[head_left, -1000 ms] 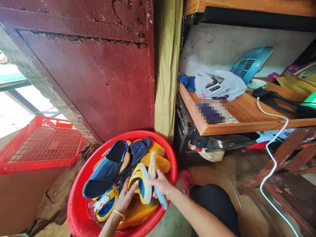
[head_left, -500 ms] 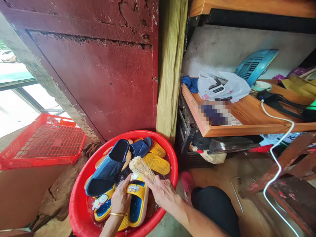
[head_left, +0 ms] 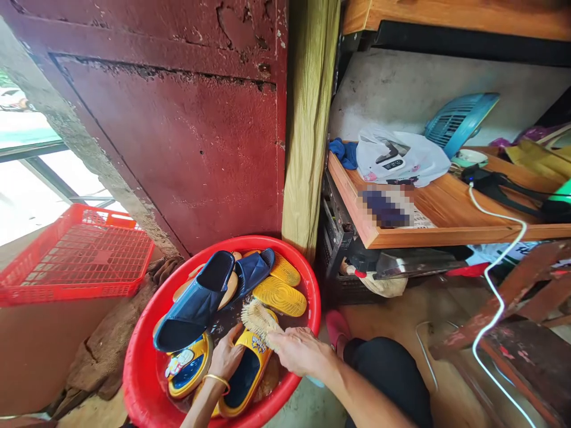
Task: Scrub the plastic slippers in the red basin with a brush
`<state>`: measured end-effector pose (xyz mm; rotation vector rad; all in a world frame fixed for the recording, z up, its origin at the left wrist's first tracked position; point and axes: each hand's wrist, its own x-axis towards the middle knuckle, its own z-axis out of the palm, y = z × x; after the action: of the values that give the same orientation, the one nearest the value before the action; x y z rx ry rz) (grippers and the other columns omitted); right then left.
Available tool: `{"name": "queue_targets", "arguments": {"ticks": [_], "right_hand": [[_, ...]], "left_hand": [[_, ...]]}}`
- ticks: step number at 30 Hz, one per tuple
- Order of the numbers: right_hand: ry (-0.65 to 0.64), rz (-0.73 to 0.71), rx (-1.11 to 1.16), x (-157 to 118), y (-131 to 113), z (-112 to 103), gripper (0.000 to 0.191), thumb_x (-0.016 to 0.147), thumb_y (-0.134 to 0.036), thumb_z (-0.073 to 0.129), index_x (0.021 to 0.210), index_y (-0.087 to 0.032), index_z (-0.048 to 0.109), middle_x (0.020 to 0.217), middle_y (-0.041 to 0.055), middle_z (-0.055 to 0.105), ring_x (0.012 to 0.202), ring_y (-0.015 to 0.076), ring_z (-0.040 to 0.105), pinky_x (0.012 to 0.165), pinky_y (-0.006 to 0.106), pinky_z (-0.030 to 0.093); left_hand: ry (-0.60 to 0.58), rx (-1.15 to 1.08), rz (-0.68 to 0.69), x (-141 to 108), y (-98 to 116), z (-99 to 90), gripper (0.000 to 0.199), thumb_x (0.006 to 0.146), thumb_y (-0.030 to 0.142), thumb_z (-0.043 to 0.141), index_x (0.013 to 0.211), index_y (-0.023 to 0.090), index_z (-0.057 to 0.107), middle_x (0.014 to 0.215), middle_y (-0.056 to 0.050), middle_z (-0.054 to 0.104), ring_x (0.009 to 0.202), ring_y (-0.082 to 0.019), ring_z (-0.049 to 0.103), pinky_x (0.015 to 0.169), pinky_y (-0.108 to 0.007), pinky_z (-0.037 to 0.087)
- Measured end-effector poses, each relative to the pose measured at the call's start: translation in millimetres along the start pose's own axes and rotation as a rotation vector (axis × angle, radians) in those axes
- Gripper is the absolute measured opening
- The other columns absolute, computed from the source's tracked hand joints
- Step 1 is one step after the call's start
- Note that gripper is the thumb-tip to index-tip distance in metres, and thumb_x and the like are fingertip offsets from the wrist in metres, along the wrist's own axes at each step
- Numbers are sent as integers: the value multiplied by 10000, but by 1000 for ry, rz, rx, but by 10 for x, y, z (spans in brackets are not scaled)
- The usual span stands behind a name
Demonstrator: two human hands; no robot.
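In the round red plastic basin (head_left: 134, 362), at 7 o'clock in the view, an open-heeled yellow-and-blue slipper (head_left: 244, 380) lies along a line from 1 to 7 o'clock, toe towards 1. The left hand (head_left: 226, 356) (gold-coloured bangle (head_left: 217, 378) on its wrist) pinches the slipper's side by the strap. The right hand (head_left: 303, 353) has its grip closed round a pale-bristled brush (head_left: 257, 318), whose head points to 10 o'clock at the toe end.
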<state>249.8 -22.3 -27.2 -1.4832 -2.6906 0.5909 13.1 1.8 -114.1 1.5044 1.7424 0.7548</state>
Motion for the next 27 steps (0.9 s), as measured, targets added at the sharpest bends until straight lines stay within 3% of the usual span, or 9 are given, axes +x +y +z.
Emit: {"name": "queue_targets", "arguments": {"ticks": [2,5,7,12,16,19,21,24,27], "right_hand": [[7,5,43,-83,88,-63,365,908,-236,501,1211,-298,694,963,78,759,871,277,711,754,366,509],[43,88,80,-151,215,-192,353,841,-176,545,1104,-298,747,888,75,763,826,288,714,736,381,500],[77,134,90,-156,219,-250,411,836,-150,526,1166,-278,734,922,96,764,849,293,713,756,391,505],[137,19,77,-44,-90,-140,505,930,-240,480,1417,-348,562,1057,61,738,920,252,698,829,362,513],[139,167,-42,147,-102,-11,578,904,-134,449,1455,-284,531,1096,118,718,966,272,687,868,403,513],[199,240,31,261,80,-34,539,952,-178,417,1479,-246,509,1191,131,696,1065,277,665,933,409,505],[240,181,113,280,149,-42,523,992,-248,395,1509,-249,467,1227,115,685,1085,265,657,938,383,509],[262,82,142,239,121,16,542,998,-261,383,1537,-290,427,1252,111,670,1046,264,666,902,383,522],[224,116,112,171,78,60,552,965,-209,400,1495,-337,484,1208,101,688,1008,270,677,870,409,524]], "left_hand": [[1,-34,17,-14,40,-21,484,705,296,559,1138,179,740,1145,-112,791,1156,-323,703,1018,-432,537],[132,106,56,-57,44,-61,485,751,302,550,1179,137,709,1142,-155,769,1116,-329,712,986,-447,556],[203,257,125,-90,25,-74,505,761,231,528,1232,113,668,1140,-174,741,1085,-324,713,984,-465,552],[290,402,367,-194,-4,46,570,718,114,531,1285,127,594,1167,-188,702,1113,-333,682,994,-498,539],[281,322,446,-268,31,110,716,738,166,562,1439,91,442,1263,-223,672,1174,-348,660,1021,-521,523],[255,170,353,-241,88,-1,671,778,251,559,1432,120,478,1286,-193,690,1176,-333,673,1029,-504,523],[215,16,230,-192,136,-117,593,766,311,565,1332,135,585,1244,-163,730,1148,-329,692,1011,-472,541],[168,-240,79,-138,209,-255,544,745,391,579,1225,153,672,1142,-117,785,1088,-323,721,923,-409,587],[234,-383,-16,-138,253,-295,597,730,450,612,1231,134,679,1109,-111,796,1059,-323,728,888,-390,597]]}}
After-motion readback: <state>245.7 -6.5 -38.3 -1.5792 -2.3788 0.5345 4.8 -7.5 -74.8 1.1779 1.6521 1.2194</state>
